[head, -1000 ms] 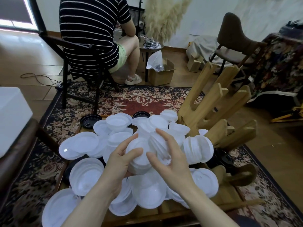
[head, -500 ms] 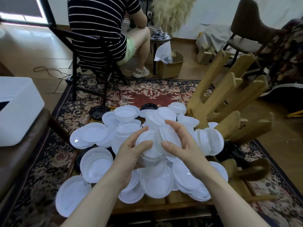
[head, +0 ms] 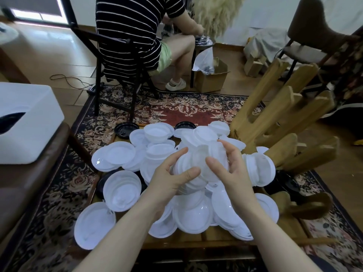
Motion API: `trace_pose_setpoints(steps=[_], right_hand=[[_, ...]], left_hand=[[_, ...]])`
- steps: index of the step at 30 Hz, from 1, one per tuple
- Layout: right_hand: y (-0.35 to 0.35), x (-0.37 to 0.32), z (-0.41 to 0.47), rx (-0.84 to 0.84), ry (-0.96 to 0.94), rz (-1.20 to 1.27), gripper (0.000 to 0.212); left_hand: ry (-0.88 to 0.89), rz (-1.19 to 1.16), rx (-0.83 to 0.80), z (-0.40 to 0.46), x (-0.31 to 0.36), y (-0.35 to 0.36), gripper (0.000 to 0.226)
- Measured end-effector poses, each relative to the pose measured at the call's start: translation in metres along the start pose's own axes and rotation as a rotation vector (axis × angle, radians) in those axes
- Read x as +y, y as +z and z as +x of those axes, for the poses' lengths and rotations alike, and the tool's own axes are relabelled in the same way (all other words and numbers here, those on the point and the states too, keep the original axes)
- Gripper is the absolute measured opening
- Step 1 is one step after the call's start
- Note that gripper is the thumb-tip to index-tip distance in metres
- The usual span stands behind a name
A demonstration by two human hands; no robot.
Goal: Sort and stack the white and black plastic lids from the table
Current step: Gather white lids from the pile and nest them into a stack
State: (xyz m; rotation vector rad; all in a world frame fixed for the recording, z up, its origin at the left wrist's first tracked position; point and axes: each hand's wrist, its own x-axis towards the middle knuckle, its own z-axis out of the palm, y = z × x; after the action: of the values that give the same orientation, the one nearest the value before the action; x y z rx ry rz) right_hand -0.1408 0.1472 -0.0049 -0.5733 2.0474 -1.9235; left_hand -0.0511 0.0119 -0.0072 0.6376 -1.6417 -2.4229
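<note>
Left hand [head: 172,179] and right hand [head: 229,169], forearms reaching in from the near edge, both raised over the middle of the worktop [head: 196,239], fingers curled in a grip clamped on one stack of white lids [head: 196,167], thumbs on its near side. Stack tilted, lid faces towards the camera; stack count unreadable. Loose white lids [head: 121,190] cover the worktop, well over a dozen; two black lids [head: 125,128] show plainly at the far edge.

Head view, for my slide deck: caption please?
Both hands, left hand and right hand, grip a stack of white lids above the lid-strewn table.
</note>
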Motion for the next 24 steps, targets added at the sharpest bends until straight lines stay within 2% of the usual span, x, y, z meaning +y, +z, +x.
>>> trace_pose_setpoints(steps=[5, 11, 17, 24], right_hand=[[-0.009, -0.002, 0.005, 0.005, 0.03, 0.174, 0.072], [-0.009, -0.002, 0.0, -0.04, -0.022, -0.005, 0.06], [-0.016, -0.004, 0.004, -0.052, 0.089, -0.052, 0.044], [-0.012, -0.005, 0.004, -0.092, 0.104, 0.005, 0.056]], left_hand=[[-0.026, -0.044, 0.049, 0.0, 0.003, -0.002, 0.053], [-0.028, -0.036, 0.136, 0.002, 0.001, -0.006, 0.04], [-0.014, 0.005, 0.158, 0.003, 0.001, -0.008, 0.036], [0.009, 0.072, 0.168, 0.004, 0.001, -0.007, 0.037]])
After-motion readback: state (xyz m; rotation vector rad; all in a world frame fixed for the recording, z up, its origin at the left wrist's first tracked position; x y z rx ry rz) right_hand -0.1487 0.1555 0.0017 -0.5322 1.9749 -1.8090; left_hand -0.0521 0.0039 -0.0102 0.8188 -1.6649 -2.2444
